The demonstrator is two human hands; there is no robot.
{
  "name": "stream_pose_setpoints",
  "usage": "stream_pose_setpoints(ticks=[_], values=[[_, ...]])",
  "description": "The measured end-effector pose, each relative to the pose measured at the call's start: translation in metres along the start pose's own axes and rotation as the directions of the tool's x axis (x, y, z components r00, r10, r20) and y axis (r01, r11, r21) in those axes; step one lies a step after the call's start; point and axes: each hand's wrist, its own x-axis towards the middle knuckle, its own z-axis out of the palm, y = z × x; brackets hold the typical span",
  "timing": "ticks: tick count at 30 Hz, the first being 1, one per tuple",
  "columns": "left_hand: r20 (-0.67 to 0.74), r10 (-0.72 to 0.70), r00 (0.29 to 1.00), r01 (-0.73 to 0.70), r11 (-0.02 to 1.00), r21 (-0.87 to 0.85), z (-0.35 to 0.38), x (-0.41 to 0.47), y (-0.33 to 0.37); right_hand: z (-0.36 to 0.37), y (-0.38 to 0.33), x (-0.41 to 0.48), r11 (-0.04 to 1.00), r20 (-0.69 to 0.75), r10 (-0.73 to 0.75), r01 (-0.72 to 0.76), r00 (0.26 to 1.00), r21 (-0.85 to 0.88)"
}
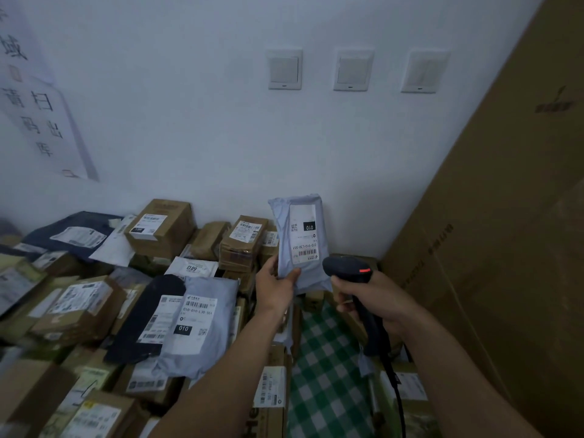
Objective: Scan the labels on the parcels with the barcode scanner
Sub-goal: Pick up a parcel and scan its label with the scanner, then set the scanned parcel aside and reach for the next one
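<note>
My left hand (278, 287) grips the lower left edge of a grey poly mailer parcel (286, 245) and holds it upright in front of the wall. Its white shipping label (304, 234) faces me, with a barcode near the bottom. My right hand (376, 303) is curled round the handle of a black barcode scanner (347, 268). The scanner's head sits just right of the parcel's lower corner, a red light glowing on top, and its cable (396, 393) hangs down.
Many labelled parcels cover the surface at left: cardboard boxes (161, 230), a grey mailer (197, 324), a black mailer (143, 324). A green checked cloth (325, 374) shows below my hands. A tall cardboard carton (505, 232) leans at right. Three wall switches (352, 71) sit above.
</note>
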Motion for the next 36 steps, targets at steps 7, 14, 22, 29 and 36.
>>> stream_pose_setpoints(ticks=[7, 14, 22, 29, 36], values=[[-0.145, 0.03, 0.989, -0.031, 1.0, -0.001, -0.048, -0.012, 0.007, 0.017, 0.004, 0.009, 0.998, -0.004, -0.058, 0.058, 0.998, -0.02], [-0.301, 0.032, 0.953, 0.082, 0.929, 0.361, -0.161, -0.02, -0.023, 0.075, 0.016, 0.01, 0.987, 0.138, -0.069, 0.087, 0.988, -0.134], [-0.357, -0.04, 0.933, 0.287, 0.679, 0.676, -0.169, -0.026, -0.047, 0.089, 0.035, 0.013, 0.984, 0.211, -0.016, 0.052, 0.977, -0.169], [-0.015, 0.4, 0.916, -0.224, 0.544, 0.809, -0.064, -0.027, -0.045, 0.038, 0.053, 0.024, 0.99, 0.067, 0.055, -0.046, 0.996, -0.137], [0.259, -0.372, 0.891, 0.275, 0.898, 0.343, 0.071, -0.019, -0.061, -0.035, 0.076, 0.031, 0.976, -0.188, 0.218, -0.214, 0.958, 0.043]])
